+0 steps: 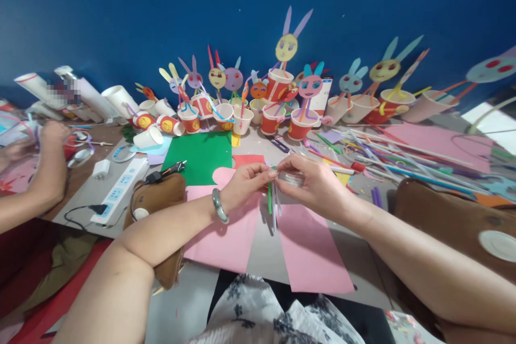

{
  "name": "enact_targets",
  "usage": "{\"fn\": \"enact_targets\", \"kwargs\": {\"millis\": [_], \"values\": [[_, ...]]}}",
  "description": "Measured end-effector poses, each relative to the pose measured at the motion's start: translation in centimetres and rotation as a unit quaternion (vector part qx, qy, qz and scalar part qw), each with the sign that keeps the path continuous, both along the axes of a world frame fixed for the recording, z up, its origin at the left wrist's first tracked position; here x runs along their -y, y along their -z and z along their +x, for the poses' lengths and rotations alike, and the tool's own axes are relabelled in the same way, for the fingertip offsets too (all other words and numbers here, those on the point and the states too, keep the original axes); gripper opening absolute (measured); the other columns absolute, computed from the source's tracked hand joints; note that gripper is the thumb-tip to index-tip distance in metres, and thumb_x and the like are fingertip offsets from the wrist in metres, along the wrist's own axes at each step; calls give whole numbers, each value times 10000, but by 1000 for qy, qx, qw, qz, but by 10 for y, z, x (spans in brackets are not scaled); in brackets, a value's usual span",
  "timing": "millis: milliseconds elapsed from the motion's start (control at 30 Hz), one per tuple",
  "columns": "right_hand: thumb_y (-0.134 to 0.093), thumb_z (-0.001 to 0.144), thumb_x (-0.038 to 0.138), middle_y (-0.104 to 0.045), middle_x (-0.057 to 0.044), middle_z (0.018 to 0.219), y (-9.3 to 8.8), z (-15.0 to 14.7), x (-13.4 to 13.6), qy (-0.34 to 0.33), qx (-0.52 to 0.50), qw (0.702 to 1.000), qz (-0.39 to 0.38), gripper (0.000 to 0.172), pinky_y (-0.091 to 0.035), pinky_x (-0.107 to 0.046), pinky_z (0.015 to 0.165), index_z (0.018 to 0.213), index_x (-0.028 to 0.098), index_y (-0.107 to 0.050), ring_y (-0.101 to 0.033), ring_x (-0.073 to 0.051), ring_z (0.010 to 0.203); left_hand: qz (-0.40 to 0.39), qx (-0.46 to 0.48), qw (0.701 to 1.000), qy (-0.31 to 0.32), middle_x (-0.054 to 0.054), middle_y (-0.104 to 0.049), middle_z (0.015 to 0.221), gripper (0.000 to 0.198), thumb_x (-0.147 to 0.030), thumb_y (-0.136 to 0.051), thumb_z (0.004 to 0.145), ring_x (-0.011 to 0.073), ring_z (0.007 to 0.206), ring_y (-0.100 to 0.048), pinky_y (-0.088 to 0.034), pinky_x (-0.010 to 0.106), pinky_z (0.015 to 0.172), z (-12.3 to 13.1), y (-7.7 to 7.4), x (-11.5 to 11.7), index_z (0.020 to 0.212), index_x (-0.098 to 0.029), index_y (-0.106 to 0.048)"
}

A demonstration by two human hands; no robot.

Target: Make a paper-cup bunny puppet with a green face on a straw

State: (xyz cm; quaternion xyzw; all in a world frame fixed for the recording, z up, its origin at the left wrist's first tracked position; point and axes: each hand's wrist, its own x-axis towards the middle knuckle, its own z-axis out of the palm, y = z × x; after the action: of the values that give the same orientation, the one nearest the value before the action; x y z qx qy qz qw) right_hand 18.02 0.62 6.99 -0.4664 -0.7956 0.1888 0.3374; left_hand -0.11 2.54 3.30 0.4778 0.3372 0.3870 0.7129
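Observation:
My left hand (250, 185), with a bangle at the wrist, is closed in a pinch at the upper end of several thin green and grey straws (276, 205). They point down toward me between my hands. Fingertips of my right hand (308, 185) meet the left ones there. What looks like a roll of clear tape (291, 178) sits in my right hand, partly covered by the fingers. Beneath my hands lie a pink sheet (226, 231) on the left and another pink sheet (316, 258) on the right.
Paper cups with rabbit-faced figures (304, 118) line the blue wall. Loose coloured straws (407, 153) cover the right side. A green sheet (197, 156), a power strip (119, 191) and brown pouches (161, 199) lie around. Another person's arm (48, 166) works at far left.

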Motion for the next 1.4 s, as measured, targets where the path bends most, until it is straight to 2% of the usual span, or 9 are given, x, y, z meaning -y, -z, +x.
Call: {"fn": "enact_targets", "kwargs": {"millis": [333, 533, 700, 933, 1167, 1400], "values": [[-732, 774, 379, -744, -51, 866, -3, 6, -10, -37, -41, 997, -62, 222, -518, -313, 698, 895, 204, -665, -684, -210, 782, 12, -1, 1000, -6, -18, -604, 634, 432, -505, -821, 709, 85, 572, -563, -467, 239, 604, -5, -1, -4, 706, -146, -581], [-691, 820, 398, -735, -43, 782, -9, 12, -15, -49, -7, 997, -67, 200, -470, -287, 620, 844, 200, -708, -624, -170, 668, 1, -7, 1000, 1, -16, -618, 634, 445, -500, -829, 693, 104, 567, -596, -497, 260, 601, -8, -5, -7, 675, -155, -550], [-649, 846, 340, -728, -41, 774, -5, 12, -16, -42, 9, 999, -31, 155, -463, -285, 641, 856, 199, -710, -627, -169, 675, -11, -12, 1000, -3, -15, -609, 647, 416, -484, -818, 704, 108, 587, -595, -481, 251, 598, -7, -7, -8, 701, -152, -568], [-596, 827, 212, -751, -65, 844, 5, 12, -17, -37, 46, 998, 32, 133, -478, -292, 684, 910, 207, -699, -671, -198, 743, -43, -21, 999, 16, 7, -608, 674, 470, -587, -755, 741, 109, 598, -574, -455, 257, 604, -6, -4, -9, 739, -143, -602], [-585, 859, 245, -757, -75, 871, 10, 11, -18, -35, 63, 997, 43, 137, -479, -294, 683, 925, 209, -700, -675, -202, 750, -41, -11, 999, -18, -25, -612, 664, 426, -455, -859, 662, 97, 606, -592, -460, 255, 643, -5, 1, -10, 710, -146, -570], [-595, 872, 276, -749, -74, 869, 10, 14, -22, -49, 47, 997, 41, 136, -482, -303, 694, 924, 209, -702, -674, -211, 773, -38, -10, 999, 1, -3, -630, 661, 433, -467, -857, 654, 129, 626, -627, -469, 261, 631, -8, -3, -12, 691, -148, -567]]}}
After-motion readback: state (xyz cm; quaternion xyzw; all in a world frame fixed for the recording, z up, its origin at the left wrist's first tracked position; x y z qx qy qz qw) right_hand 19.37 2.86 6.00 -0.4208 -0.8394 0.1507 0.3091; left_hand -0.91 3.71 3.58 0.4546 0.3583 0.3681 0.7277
